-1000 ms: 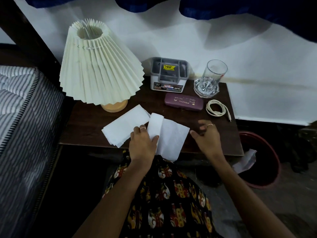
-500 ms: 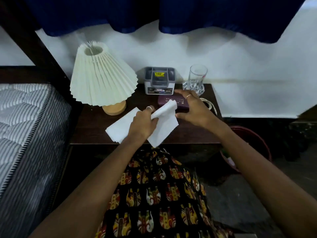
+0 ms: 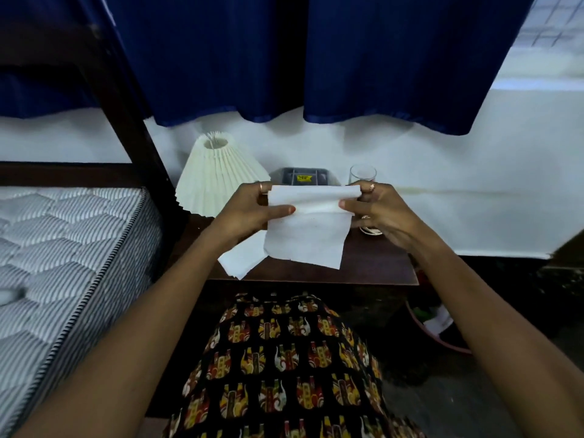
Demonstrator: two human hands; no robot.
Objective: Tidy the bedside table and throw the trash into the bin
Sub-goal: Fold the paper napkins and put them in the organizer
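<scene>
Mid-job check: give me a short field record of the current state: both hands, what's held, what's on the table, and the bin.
left hand: gripping the left edge of the white tissue
right hand: gripping the tissue's right edge
white tissue: held up above the bedside table, top folded over, bottom hanging loose
second tissue: lying on the table's front edge, partly overhanging
lamp: at the table's back left
organizer box: back centre, mostly hidden by the tissue
glass: back right
bin: on the floor to the right of the table, partly hidden, holds some trash
</scene>
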